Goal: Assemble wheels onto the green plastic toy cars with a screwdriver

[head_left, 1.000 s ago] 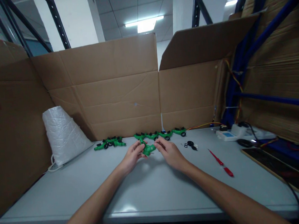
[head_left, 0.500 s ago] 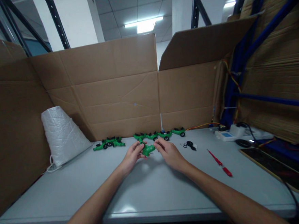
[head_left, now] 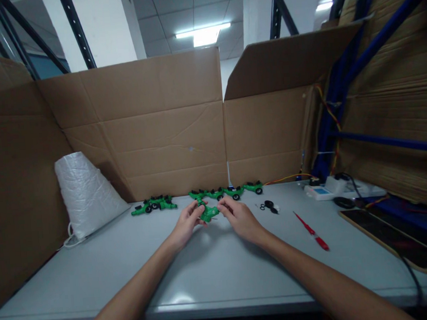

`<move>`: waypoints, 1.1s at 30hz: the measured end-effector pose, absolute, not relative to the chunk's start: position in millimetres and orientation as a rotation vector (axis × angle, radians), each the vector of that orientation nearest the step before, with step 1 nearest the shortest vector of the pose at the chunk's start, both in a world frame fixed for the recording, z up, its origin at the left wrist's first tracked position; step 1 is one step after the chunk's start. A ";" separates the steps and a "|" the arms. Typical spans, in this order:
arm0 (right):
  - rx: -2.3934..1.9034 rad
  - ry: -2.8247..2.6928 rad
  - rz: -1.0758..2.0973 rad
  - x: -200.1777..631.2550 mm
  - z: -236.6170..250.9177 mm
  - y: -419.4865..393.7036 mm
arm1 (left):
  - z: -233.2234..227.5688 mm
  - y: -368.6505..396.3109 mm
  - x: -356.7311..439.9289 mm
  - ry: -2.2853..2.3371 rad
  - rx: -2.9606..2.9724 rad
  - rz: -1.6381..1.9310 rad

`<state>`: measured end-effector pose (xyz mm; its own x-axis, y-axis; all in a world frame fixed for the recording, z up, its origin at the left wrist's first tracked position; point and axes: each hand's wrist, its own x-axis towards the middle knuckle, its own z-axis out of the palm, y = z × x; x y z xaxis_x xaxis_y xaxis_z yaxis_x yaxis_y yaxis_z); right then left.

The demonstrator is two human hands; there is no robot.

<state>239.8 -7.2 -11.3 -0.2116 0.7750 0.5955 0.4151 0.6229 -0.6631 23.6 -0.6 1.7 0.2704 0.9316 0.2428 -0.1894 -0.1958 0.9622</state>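
Observation:
In front of me, above the tabletop, is a green plastic toy vehicle body (head_left: 209,214) without visible wheels. My left hand (head_left: 187,222) grips its left side between thumb and fingers. The fingers of my right hand (head_left: 239,219) are pinched together at the body's right end; any small part between them is hidden. Behind my hands stands a row of green toy vehicles (head_left: 234,192) with black wheels and seats. More green toy vehicles (head_left: 154,204) are bunched to the left. To the right lie small black wheel-like parts (head_left: 270,205).
A red screwdriver (head_left: 312,232) lies on the grey table (head_left: 207,277) at right. Farther right are a white power strip (head_left: 321,193) with cables and a dark flat board (head_left: 390,238). A white padded bag (head_left: 88,195) leans at left. Cardboard walls (head_left: 168,134) enclose the back and sides.
The view has shifted slightly, moving everything a little to the left. Both hands keep nearly the same hold, and the green body tilts only slightly.

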 end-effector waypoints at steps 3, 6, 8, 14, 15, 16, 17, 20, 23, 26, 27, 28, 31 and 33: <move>-0.956 -1.847 0.439 240.5 -11.4 -7.3 | 2.1 -0.9 23.5 0.769 1.372 1.191; -0.950 -1.851 0.444 241.0 -11.9 -6.9 | 1.7 -0.9 23.9 0.779 1.367 1.171; -0.947 -1.852 0.448 241.1 -12.7 -6.3 | 0.9 -0.6 24.4 0.784 1.386 1.167; -0.935 -1.857 0.442 240.2 -14.5 -5.3 | -0.3 -1.2 25.8 0.843 1.502 1.157; -0.931 -1.861 0.447 240.2 -14.6 -5.4 | -0.2 -1.7 25.9 0.848 1.505 1.150; -0.929 -1.866 0.455 240.2 -14.6 -5.6 | -0.2 -2.1 26.0 0.851 1.507 1.141; -0.927 -1.870 0.461 240.4 -14.6 -5.6 | -0.1 -2.6 26.0 0.850 1.511 1.126; -0.921 -1.880 0.472 241.3 -15.0 -5.6 | -0.5 -3.2 25.6 0.838 1.541 1.076; -0.913 -1.885 0.475 241.9 -15.7 -5.2 | -1.2 -2.9 25.1 0.840 1.562 1.045; -0.911 -1.896 0.485 241.9 -15.9 -4.8 | -2.0 -2.4 24.8 0.848 1.552 1.043; -0.913 -1.900 0.486 241.8 -15.9 -4.6 | -2.3 -2.2 24.7 0.846 1.548 1.043; -0.919 -1.903 0.486 241.8 -15.9 -4.5 | -2.5 -2.1 24.6 0.845 1.547 1.043; -0.938 -1.903 0.479 242.1 -16.0 -3.8 | -2.8 -1.8 24.4 0.867 1.541 1.052; -0.944 -1.901 0.476 242.8 -16.3 -3.1 | -2.7 -1.6 24.1 0.892 1.533 1.070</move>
